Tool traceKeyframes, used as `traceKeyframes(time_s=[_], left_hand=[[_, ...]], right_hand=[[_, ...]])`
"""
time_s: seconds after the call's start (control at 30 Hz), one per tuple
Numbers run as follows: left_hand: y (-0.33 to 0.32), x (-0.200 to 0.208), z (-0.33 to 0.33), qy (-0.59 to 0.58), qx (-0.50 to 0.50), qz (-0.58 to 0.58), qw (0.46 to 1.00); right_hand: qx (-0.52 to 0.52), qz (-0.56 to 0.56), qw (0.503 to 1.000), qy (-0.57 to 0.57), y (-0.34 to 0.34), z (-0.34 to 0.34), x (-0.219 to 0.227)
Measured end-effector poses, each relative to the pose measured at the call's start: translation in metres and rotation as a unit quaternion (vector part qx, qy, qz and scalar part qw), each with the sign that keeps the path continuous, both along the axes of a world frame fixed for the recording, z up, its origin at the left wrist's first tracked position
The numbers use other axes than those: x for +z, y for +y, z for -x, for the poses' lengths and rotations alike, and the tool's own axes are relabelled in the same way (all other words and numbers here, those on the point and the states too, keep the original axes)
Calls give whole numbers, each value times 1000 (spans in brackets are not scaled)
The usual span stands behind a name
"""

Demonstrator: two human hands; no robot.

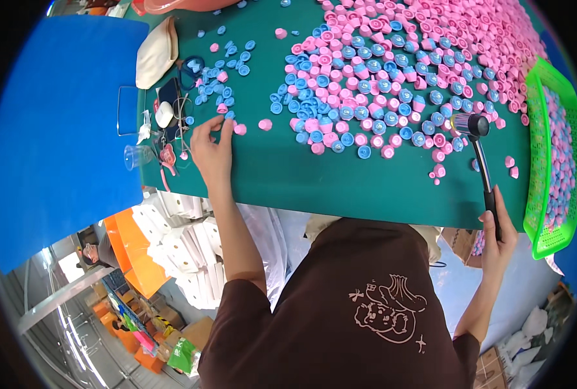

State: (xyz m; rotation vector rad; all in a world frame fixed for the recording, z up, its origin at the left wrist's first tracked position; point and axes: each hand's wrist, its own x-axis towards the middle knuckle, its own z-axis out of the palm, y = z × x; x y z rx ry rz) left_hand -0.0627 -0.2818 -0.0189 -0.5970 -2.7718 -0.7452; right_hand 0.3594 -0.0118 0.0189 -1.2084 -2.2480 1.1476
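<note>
My right hand (501, 236) is wrapped round the black grip of a small hammer (483, 165). Its black head, with a yellowish end, hovers over the near right edge of a wide spread of pink and blue plastic cup-shaped pieces (379, 97). Toward the left, my left hand (212, 152) rests on the green table with its fingers bent together. Its fingertips are at a small blue piece (230, 115); what they pinch, if anything, is hidden. A pink piece (239, 129) lies right beside the thumb. Loose blue caps (227, 65) are scattered just beyond this hand.
A green plastic basket (536, 162) full of pink and blue pieces stands at the right edge. Left on the table (366, 188) are a cream pouch (157, 53), a white mouse-shaped object (164, 115) and a clear cup (137, 157). White boxes (185, 253) are stacked below the table.
</note>
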Motion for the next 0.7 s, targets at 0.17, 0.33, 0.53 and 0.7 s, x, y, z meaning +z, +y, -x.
traceKeyframes(time_s=[0.17, 0.33, 0.53, 0.7], left_hand=[[15, 0, 15, -17, -38, 28, 999], [26, 32, -1, -203, -72, 20, 976], [32, 28, -31, -67, -132, 113, 983], [31, 19, -40, -84, -162, 52, 982]], right_hand=[[0, 2, 1000, 6, -5, 5, 5], [-4, -21, 1000, -18, -2, 12, 9], [-4, -20, 1000, 11, -3, 5, 3], [-23, 3, 1000, 10, 0, 4, 7]])
